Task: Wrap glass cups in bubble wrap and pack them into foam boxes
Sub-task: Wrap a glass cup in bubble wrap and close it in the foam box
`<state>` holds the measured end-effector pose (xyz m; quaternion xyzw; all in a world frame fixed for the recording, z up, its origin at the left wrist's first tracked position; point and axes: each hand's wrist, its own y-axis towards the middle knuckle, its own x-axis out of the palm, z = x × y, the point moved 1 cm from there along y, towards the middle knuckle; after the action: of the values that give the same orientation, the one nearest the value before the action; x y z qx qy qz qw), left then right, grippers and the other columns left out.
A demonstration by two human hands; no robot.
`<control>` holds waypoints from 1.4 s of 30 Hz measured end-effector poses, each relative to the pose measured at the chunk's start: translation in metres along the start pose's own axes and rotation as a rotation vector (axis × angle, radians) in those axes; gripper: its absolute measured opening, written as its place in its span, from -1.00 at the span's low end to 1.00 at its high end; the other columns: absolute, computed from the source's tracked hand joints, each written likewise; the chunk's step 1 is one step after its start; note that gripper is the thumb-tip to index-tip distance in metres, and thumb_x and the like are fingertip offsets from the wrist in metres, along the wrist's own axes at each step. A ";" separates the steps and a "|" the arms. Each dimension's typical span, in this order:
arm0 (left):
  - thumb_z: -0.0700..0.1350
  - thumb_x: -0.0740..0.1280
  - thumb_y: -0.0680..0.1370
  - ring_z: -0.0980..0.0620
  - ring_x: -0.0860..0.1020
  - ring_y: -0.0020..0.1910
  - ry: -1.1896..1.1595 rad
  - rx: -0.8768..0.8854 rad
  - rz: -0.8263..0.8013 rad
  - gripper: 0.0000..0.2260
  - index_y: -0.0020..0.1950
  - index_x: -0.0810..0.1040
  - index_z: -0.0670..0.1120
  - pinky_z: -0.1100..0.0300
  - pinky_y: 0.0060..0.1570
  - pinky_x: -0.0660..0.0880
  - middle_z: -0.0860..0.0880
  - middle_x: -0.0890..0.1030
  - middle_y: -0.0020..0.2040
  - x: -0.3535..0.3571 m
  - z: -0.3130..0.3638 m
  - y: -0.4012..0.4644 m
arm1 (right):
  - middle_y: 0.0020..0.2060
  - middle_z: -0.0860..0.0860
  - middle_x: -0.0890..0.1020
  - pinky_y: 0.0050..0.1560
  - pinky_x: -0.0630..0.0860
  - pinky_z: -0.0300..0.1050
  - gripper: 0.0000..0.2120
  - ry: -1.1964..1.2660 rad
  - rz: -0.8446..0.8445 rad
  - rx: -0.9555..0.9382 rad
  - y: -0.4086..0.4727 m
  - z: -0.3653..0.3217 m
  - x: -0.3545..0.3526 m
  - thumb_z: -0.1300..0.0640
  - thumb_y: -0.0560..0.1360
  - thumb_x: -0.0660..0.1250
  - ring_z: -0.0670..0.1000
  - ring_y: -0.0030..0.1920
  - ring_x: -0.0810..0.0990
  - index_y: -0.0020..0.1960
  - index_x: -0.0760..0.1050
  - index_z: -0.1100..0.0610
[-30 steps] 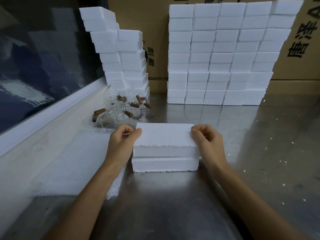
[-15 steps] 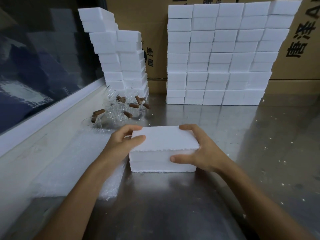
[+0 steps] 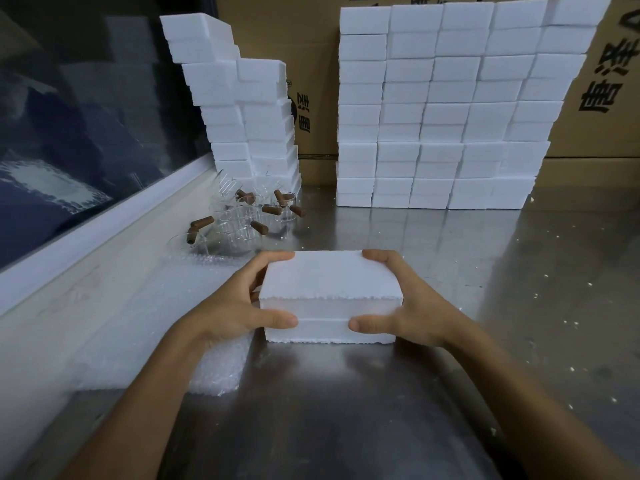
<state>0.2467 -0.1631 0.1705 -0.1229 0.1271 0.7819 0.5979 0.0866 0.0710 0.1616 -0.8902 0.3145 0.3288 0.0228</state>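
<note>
A white foam box (image 3: 329, 299), lid closed on its base, sits on the steel table in front of me. My left hand (image 3: 235, 306) grips its left end, fingers over the far top edge and thumb on the front face. My right hand (image 3: 412, 306) grips the right end the same way. Several clear glass cups with brown wooden handles (image 3: 249, 216) stand in a cluster beyond the box to the left. A stack of bubble wrap sheets (image 3: 214, 368) lies under my left wrist. What the box holds is hidden.
A leaning stack of foam boxes (image 3: 242, 109) rises at the back left and a wide wall of foam boxes (image 3: 443, 109) at the back centre, before cardboard cartons (image 3: 609, 81). A window ledge (image 3: 86, 244) runs along the left. Foam crumbs dot the steel table (image 3: 519, 306).
The lid, held above the base a second ago, now sits flush on it. Both hands have shifted from the lid's top corners to gripping the closed box at its ends.
</note>
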 end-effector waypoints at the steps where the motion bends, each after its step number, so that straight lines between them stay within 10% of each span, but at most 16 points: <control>1: -0.16 0.64 0.28 0.17 0.45 0.20 0.009 0.001 -0.001 -0.25 0.25 0.39 0.42 0.34 -0.08 0.57 0.32 0.46 0.18 -0.001 -0.001 0.000 | 0.19 -0.34 0.33 -0.01 0.49 -0.35 -0.14 -0.006 -0.016 0.001 0.000 0.000 -0.001 -0.26 0.20 0.60 -0.12 0.12 0.46 0.31 0.13 -0.43; 9: -0.16 0.64 0.28 0.06 0.42 0.27 0.080 -0.019 -0.020 -0.22 0.27 0.35 0.40 0.15 0.13 0.59 0.23 0.40 0.28 -0.002 0.000 0.002 | 0.19 -0.26 0.43 0.06 0.53 -0.39 -0.19 0.156 -0.087 0.003 0.001 0.003 -0.008 0.05 0.29 0.64 -0.13 0.20 0.47 0.28 0.20 -0.36; 18: -0.16 0.65 0.27 0.12 0.44 0.22 0.079 -0.013 -0.014 -0.25 0.24 0.37 0.39 0.33 -0.05 0.58 0.22 0.42 0.25 -0.002 0.002 0.001 | 0.10 -0.46 0.40 0.20 0.52 -0.22 -0.18 0.132 -0.098 0.000 0.000 0.006 -0.005 -0.02 0.30 0.63 -0.14 0.21 0.45 0.28 0.16 -0.44; 26: -0.17 0.64 0.30 0.06 0.44 0.26 0.066 -0.014 -0.006 -0.24 0.30 0.37 0.37 0.15 0.10 0.60 0.23 0.44 0.28 -0.001 0.000 -0.002 | 0.24 -0.23 0.44 0.19 0.56 -0.18 -0.20 0.130 -0.085 -0.012 -0.001 0.005 -0.009 0.06 0.31 0.64 -0.08 0.26 0.45 0.32 0.22 -0.32; 31: -0.23 0.58 0.36 0.11 0.46 0.19 0.128 0.069 0.228 -0.39 0.22 0.53 0.33 0.19 0.05 0.61 0.29 0.44 0.24 0.004 -0.003 0.004 | 0.14 -0.39 0.41 -0.06 0.54 -0.36 -0.22 0.083 0.067 0.017 0.003 0.001 0.004 -0.15 0.18 0.64 -0.13 0.15 0.48 0.22 0.25 -0.39; 35: -0.24 0.54 0.42 0.18 0.45 0.07 0.401 0.142 0.482 -0.44 0.32 0.53 0.20 0.21 0.16 0.52 0.22 0.38 0.15 0.015 -0.003 0.011 | 0.31 -0.24 0.26 0.25 0.52 -0.10 -0.10 -0.137 0.143 0.001 0.001 -0.002 0.010 -0.37 0.10 0.56 -0.09 0.22 0.40 0.32 0.19 -0.32; 42: -0.26 0.34 0.57 -0.16 0.28 0.50 0.613 0.038 0.581 -0.36 0.57 0.18 0.09 -0.07 0.40 0.30 -0.02 0.19 0.58 0.036 -0.005 0.016 | 0.53 -0.36 0.01 0.26 0.52 0.08 -0.20 -0.437 0.053 -0.226 -0.018 -0.013 0.004 -0.31 0.36 0.46 -0.03 0.34 0.44 0.49 0.19 -0.23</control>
<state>0.2221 -0.1362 0.1541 -0.2976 0.3428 0.8427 0.2893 0.1063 0.0802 0.1664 -0.7863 0.2865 0.5470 -0.0181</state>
